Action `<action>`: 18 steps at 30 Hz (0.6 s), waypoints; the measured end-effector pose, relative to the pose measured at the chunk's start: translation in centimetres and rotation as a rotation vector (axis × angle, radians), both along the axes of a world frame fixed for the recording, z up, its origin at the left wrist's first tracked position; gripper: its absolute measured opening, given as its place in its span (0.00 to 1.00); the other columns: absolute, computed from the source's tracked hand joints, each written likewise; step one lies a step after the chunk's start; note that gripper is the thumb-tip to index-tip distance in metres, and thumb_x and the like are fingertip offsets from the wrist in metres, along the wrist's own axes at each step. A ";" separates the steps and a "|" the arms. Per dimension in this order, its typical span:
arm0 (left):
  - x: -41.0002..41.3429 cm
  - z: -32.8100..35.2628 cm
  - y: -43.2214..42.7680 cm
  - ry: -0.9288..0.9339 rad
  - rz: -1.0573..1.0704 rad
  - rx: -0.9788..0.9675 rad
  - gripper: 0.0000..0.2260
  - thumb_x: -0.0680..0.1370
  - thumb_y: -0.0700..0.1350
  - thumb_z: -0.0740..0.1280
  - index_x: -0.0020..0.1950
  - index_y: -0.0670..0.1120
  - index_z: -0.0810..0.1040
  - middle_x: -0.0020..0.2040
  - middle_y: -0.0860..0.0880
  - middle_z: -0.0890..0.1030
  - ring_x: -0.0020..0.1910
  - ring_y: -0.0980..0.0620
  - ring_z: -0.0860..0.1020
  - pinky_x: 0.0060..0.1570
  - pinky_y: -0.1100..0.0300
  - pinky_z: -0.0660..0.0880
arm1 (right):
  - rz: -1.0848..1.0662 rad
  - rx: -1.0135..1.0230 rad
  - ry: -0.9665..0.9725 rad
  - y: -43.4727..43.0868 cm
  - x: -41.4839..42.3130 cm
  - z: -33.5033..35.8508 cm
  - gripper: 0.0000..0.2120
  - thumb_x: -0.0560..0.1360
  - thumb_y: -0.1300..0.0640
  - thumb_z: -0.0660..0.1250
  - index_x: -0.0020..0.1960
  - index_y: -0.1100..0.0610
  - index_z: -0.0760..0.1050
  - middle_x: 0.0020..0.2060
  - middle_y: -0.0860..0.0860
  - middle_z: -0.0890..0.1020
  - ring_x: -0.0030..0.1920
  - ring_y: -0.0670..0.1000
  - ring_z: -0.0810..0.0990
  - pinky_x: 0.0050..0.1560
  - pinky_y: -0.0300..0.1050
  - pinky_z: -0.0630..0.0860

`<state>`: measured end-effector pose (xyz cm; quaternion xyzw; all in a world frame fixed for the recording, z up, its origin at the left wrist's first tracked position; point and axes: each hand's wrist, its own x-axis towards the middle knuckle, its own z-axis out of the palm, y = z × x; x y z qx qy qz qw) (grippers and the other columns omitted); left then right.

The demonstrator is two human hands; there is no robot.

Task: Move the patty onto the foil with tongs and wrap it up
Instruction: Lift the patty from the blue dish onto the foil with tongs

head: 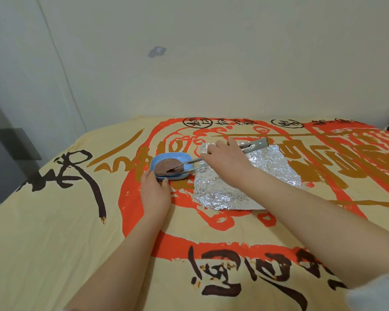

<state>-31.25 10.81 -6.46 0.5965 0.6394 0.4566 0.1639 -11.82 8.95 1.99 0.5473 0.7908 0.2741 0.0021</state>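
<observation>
Gripping tongs at the patty, right hand; left hand fingers clasp the dish.

Dish sits on the cloth, just left of the foil; patty lies in the dish. Left hand is at the dish's near edge, touching it, while the right hand is over the foil's left part and grips the tongs, whose arms reach leftward into the dish to either side of the patty's right portion and whose hinge end lies behind the foil's far edge. Wall stands behind the cloth.
</observation>
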 end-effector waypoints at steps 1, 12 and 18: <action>0.0 0.0 0.0 0.001 0.000 0.003 0.12 0.78 0.39 0.63 0.61 0.44 0.76 0.69 0.44 0.71 0.71 0.48 0.65 0.67 0.52 0.64 | -0.008 -0.001 0.038 -0.1 0.0 -0.2 0.26 0.70 0.68 0.67 0.65 0.53 0.71 0.55 0.53 0.77 0.55 0.56 0.73 0.55 0.54 0.66; 0.3 0.1 -0.1 0.010 -0.025 -0.003 0.24 0.79 0.45 0.64 0.73 0.41 0.64 0.75 0.44 0.62 0.73 0.46 0.62 0.70 0.50 0.60 | -0.136 -0.014 0.502 -0.5 2.2 -1.3 0.11 0.79 0.58 0.64 0.60 0.50 0.75 0.48 0.51 0.80 0.51 0.57 0.76 0.51 0.53 0.66; 1.6 1.1 -0.3 0.086 -0.054 0.024 0.27 0.80 0.50 0.62 0.75 0.40 0.60 0.77 0.44 0.59 0.75 0.46 0.58 0.73 0.46 0.59 | -0.154 0.014 0.583 -1.8 4.2 -0.3 0.07 0.79 0.57 0.64 0.55 0.51 0.76 0.44 0.51 0.80 0.49 0.57 0.77 0.48 0.52 0.68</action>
